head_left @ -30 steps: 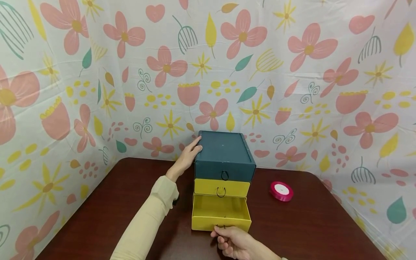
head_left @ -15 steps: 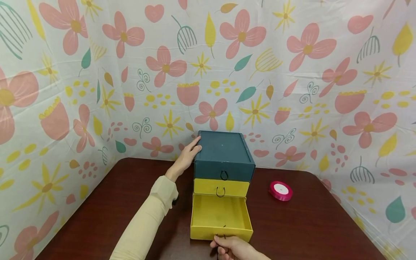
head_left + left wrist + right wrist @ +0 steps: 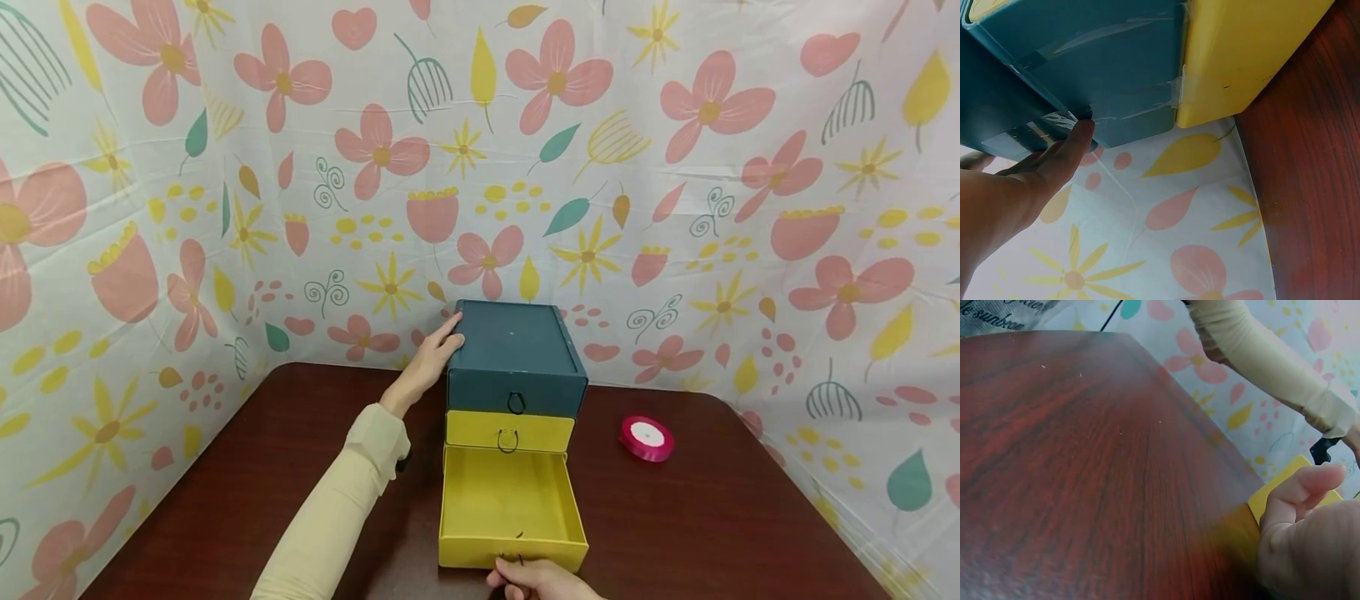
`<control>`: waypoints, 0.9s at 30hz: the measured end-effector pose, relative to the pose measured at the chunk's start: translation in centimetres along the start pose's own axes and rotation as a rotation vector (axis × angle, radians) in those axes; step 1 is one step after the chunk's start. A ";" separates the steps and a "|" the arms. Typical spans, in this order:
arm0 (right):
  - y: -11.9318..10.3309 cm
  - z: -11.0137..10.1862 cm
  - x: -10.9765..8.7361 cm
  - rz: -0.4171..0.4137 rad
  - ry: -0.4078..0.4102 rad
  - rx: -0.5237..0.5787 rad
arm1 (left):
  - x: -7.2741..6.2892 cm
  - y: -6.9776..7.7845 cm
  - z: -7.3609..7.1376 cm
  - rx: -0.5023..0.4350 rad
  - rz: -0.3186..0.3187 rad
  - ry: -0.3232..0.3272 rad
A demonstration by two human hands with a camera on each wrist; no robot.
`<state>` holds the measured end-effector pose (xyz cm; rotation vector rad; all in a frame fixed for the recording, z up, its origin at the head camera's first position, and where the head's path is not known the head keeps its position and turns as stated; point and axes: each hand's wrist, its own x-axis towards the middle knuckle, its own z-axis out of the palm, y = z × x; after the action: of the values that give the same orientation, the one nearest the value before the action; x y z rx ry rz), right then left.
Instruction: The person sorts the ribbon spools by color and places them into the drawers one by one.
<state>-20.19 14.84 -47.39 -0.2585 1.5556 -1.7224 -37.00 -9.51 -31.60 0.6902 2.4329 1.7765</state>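
Note:
A stacked drawer box with a dark teal top (image 3: 517,342) stands on the table, its fronts teal above and yellow below. My left hand (image 3: 423,367) rests against its upper left edge; the left wrist view shows extended fingers (image 3: 1066,153) touching the teal side. The lowest yellow drawer (image 3: 472,552) is pulled far out, and its inside shows bare. At its front my right hand (image 3: 542,578) pinches the small black cord loop, mostly hidden by the fingers. In the right wrist view the curled right hand (image 3: 1310,544) covers much of the yellow drawer front.
A spool of magenta ribbon (image 3: 647,439) lies to the right of the box. The dark reddish-brown table (image 3: 720,517) reaches back to a flower-printed cloth (image 3: 660,167) behind and at the sides. Both upper drawers are closed, each with a black loop (image 3: 507,441).
The lowest drawer has slid out further toward me, and my right hand has come nearer with its loop. My left hand has stayed against the box.

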 end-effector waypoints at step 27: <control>-12.4 -9.7 -5.6 -0.537 0.358 -0.070 | 1.6 -3.0 0.5 0.010 0.058 0.075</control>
<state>-27.50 25.13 -36.42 -0.4557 1.9309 -2.2213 -39.21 -9.18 -34.14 0.7156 2.4951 1.8455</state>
